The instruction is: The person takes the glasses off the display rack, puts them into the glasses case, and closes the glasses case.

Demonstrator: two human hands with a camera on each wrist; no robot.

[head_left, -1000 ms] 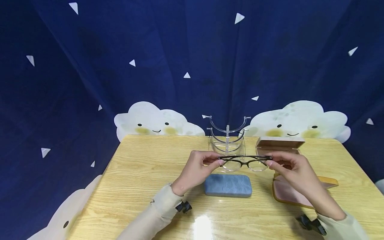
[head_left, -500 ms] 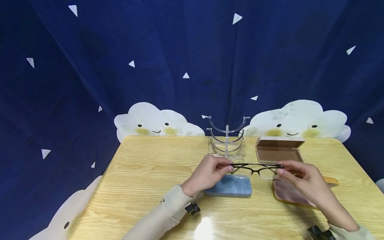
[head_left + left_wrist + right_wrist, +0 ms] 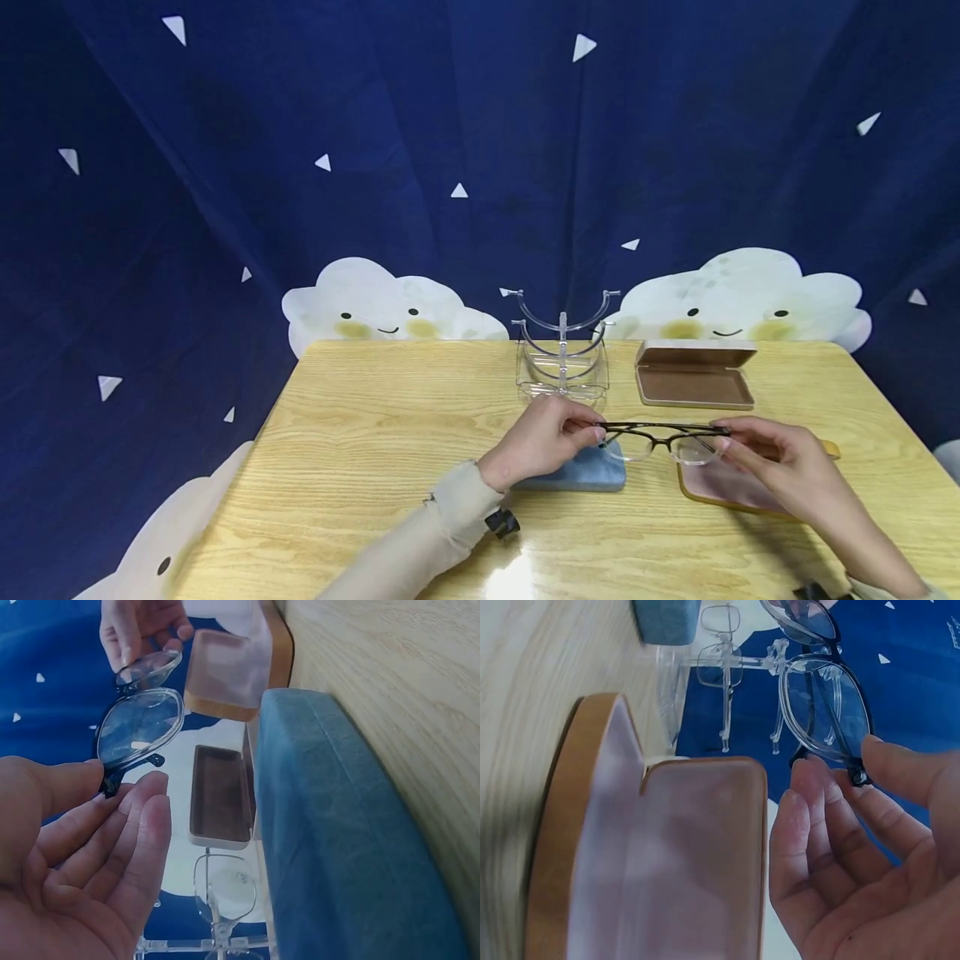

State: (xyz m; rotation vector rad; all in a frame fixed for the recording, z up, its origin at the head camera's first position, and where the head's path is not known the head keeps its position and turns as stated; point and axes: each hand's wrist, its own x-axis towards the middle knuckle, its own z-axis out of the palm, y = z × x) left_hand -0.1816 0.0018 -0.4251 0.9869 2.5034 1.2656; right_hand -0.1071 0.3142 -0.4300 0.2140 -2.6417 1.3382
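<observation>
Black-rimmed glasses [image 3: 662, 439] are held level above the table, their temples folded behind the lenses. My left hand [image 3: 542, 440] pinches one end between thumb and fingers, and my right hand [image 3: 793, 467] pinches the other. Under the left hand lies a closed blue case [image 3: 592, 473], partly hidden by it. An open case with orange edge and pink lining [image 3: 731, 486] sits beneath the right hand; the right wrist view shows its lining [image 3: 697, 847] close up. In the left wrist view the glasses [image 3: 141, 727] hang at the thumb tip.
A clear stand [image 3: 563, 350] at the back of the table [image 3: 390, 417] carries thin-rimmed glasses [image 3: 585, 392] low down. To its right an open brown-lined case [image 3: 693, 386] stands. A dark blue curtain with clouds [image 3: 390, 308] hangs behind.
Both hands have carried the black-rimmed glasses rightward and nearer to me, from in front of the stand to between the blue case and the pink-lined one. The brown-lined case shows more fully.
</observation>
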